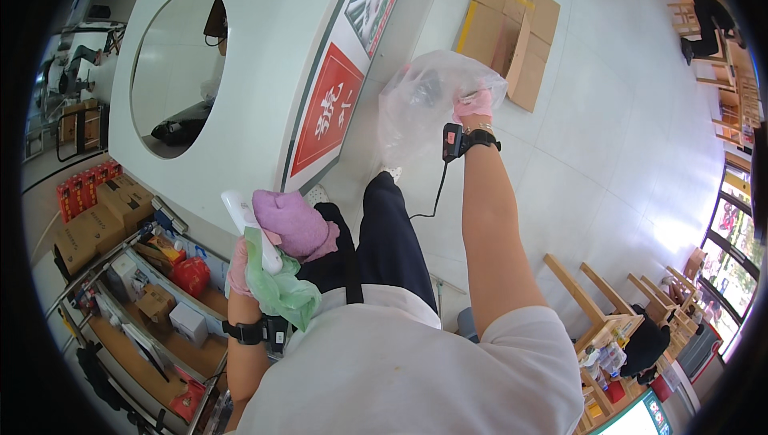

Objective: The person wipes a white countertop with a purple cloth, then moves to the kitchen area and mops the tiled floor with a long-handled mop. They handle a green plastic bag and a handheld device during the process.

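My left hand, in a pink glove, is at my left side, closed around several things. In it are a long white plastic object, a folded purple towel and a crumpled light-green plastic bag. Parts of its fingers are hidden behind the bag and towel. Stretched out ahead, my right hand, also pink-gloved, grips a large clear plastic bag. The bag hangs puffed out to the left of that hand, above the floor. Something small and pale shows at the fingers, too small to name.
A white counter with a round opening and printed side panels stands ahead left. Flattened cardboard lies on the tiled floor. Left are cardboard boxes and shelving holding goods. Wooden furniture and seated people are right.
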A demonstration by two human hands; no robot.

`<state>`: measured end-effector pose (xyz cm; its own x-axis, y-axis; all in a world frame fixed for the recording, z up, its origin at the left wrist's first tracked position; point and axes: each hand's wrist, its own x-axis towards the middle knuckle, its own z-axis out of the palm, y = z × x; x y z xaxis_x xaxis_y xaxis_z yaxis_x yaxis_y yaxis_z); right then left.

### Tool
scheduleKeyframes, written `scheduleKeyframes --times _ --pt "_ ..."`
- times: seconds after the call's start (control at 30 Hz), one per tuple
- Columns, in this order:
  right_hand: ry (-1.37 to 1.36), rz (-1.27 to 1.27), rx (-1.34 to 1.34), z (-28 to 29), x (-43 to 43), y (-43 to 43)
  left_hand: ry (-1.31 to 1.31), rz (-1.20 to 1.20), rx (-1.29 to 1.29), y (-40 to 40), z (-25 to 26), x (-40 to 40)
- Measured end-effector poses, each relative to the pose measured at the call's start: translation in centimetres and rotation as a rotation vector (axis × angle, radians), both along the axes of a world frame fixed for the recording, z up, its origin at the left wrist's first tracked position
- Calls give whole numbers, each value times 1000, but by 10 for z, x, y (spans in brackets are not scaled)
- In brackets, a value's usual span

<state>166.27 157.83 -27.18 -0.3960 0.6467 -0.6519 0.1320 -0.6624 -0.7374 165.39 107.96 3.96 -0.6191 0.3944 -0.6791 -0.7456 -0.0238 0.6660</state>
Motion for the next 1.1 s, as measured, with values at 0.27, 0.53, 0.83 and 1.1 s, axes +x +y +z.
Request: scheduleKeyframes --times 0.27,0.53,0.83,1.1 --pt "-143 44 -203 36 -3 -4 -17 -36 10 8 -2 0" --pt "-932 452 605 57 42 1 -17 -30 21 32 4 -7" --pt "-487 741 40 -26 105 -54 20 96 -71 31 10 -10" --pt "-315 480 212 13 89 -45 552 -218 -565 -68 -23 -72"
